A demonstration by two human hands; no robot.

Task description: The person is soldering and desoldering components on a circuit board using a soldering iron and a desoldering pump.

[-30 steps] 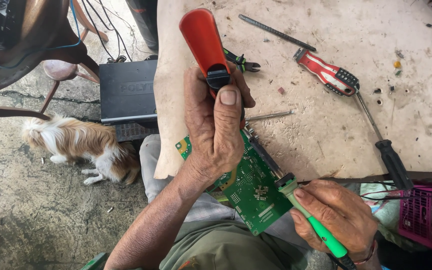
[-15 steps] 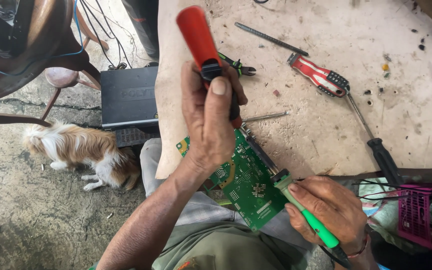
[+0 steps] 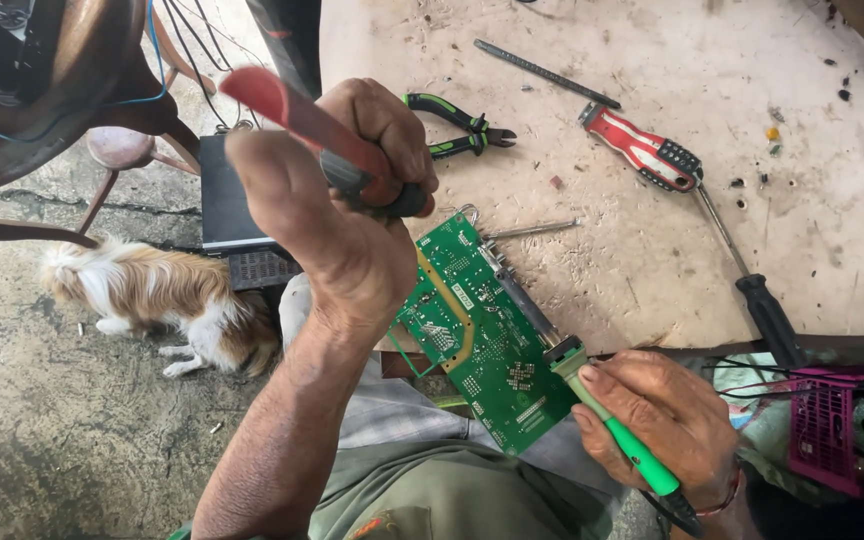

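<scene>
My left hand (image 3: 337,215) is raised above a green circuit board (image 3: 482,335) and grips a red-handled tool (image 3: 297,115) that slants up to the left. The board rests tilted against the front edge of the worn wooden table (image 3: 652,250) and over my lap. My right hand (image 3: 667,415) holds a green-handled soldering iron (image 3: 617,430), whose metal end lies along the board's right edge. The red tool's working end is hidden behind my fingers.
On the table lie green-handled pliers (image 3: 457,125), a red and black screwdriver (image 3: 652,155), a black-handled screwdriver (image 3: 767,310) and a thin metal rod (image 3: 547,72). A small white and brown dog (image 3: 162,295) lies on the concrete floor at the left, beside a black box (image 3: 232,205). A pink crate (image 3: 832,430) sits at right.
My left hand has lifted and turned, tipping the red tool from upright to slanting left. The view has shifted slightly; my right hand stays at the board with the iron.
</scene>
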